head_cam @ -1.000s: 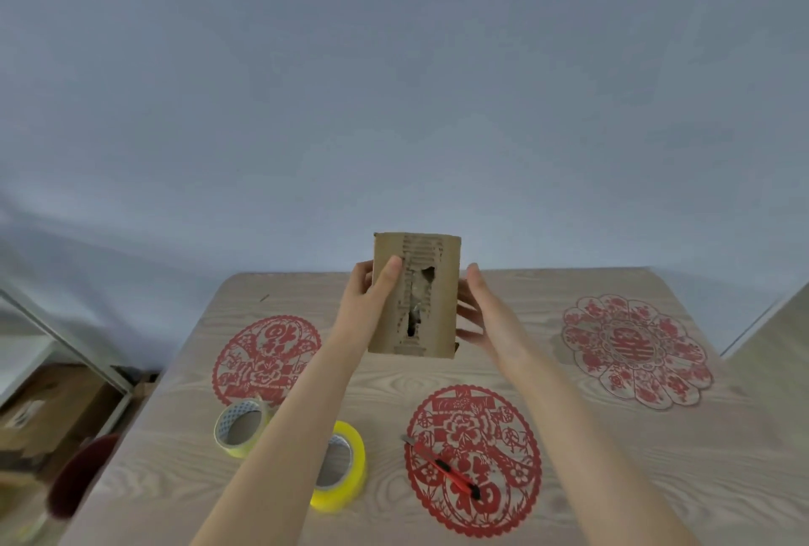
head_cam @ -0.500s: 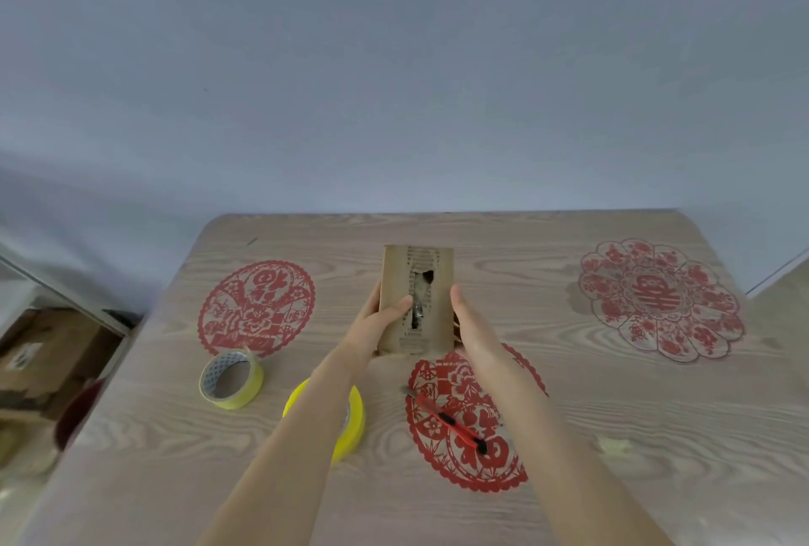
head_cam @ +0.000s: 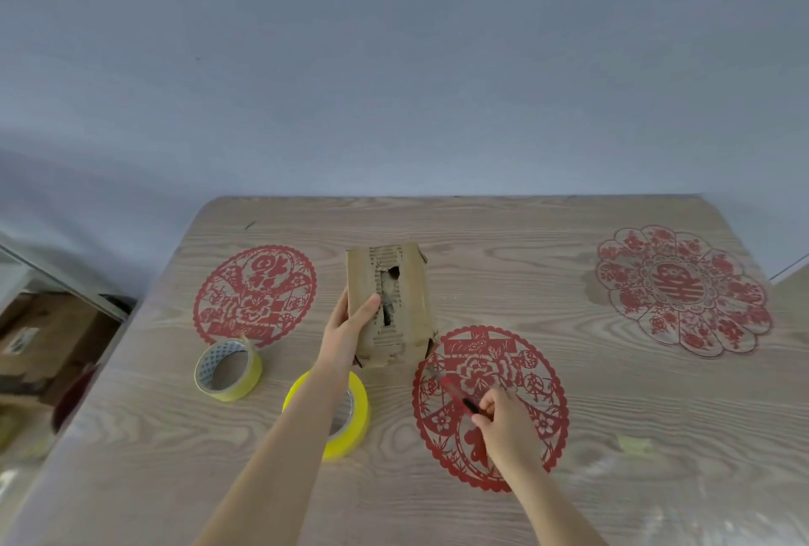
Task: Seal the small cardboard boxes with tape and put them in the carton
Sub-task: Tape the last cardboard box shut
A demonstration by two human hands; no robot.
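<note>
Gripping small cardboard box (head_cam: 411,313) by its left edge, left hand (head_cam: 346,326) steadying it upright on table (head_cam: 569,283), thumb pressing beside torn seam. Right hand (head_cam: 503,418) curling round end of red cutter (head_cam: 455,394), lying on paper-cut (head_cam: 525,361) just beside box. Judging: flaps needing pressing flush before taping; yellow tape roll (head_cam: 358,414) waiting under left forearm, second roll (head_cam: 227,370) further left. Wood-grain top meeting grey wall (head_cam: 394,64); carton not clearly showing.

Head view, sole camera: set high over the near side of the table (head_cam: 569,248), facing forward and down toward its far edge and the wall (head_cam: 394,64) beyond. Close range: near edge cut off below, left edge and both far corners in frame, lines bowed by the wide lens.
</note>
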